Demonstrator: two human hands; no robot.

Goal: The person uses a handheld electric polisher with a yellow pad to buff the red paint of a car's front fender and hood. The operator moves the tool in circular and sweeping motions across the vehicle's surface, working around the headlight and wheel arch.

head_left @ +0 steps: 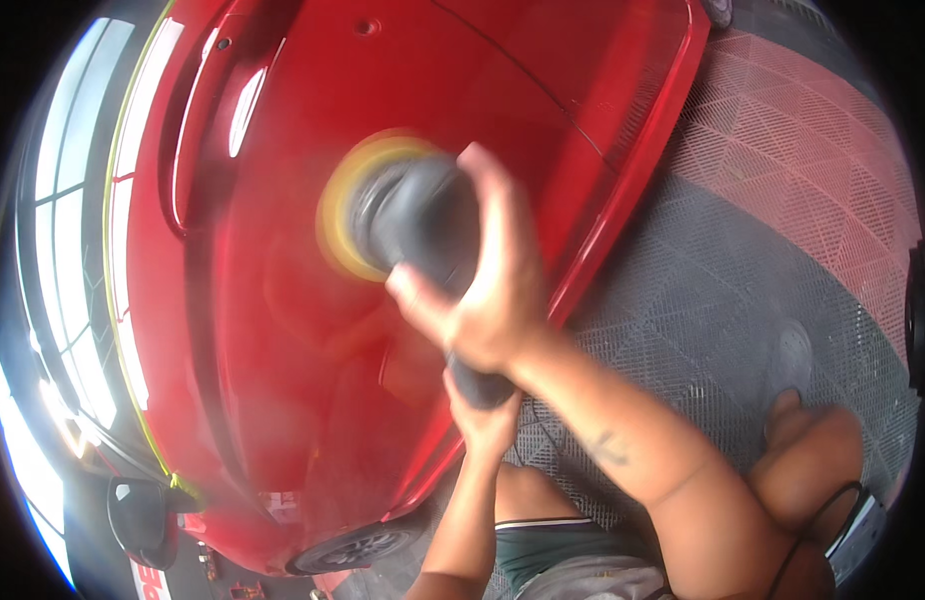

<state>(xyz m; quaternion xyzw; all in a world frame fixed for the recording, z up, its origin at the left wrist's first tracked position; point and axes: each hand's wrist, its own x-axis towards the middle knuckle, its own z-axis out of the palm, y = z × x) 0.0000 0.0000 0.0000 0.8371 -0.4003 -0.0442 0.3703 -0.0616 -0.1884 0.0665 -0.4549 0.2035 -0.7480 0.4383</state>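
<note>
A dark grey polisher point(423, 215) with a yellow foam pad point(335, 225) is against the red car door point(283, 330), blurred by motion. My right hand point(498, 285) is wrapped over the polisher's head from the right, with thumb and fingers on either side of the body. Lower down, my left hand point(483, 420) grips the rear handle point(478, 383). Its fingers are partly hidden by the handle. The pad's face is turned to the panel, and I cannot tell how hard it presses.
Green masking tape point(111, 240) runs along the window edge at left. A side mirror point(141, 520) and a wheel point(358, 550) are at lower left. Grey and red grid floor tiles point(683, 290) lie to the right. A dark cable point(833, 520) hangs by my right arm.
</note>
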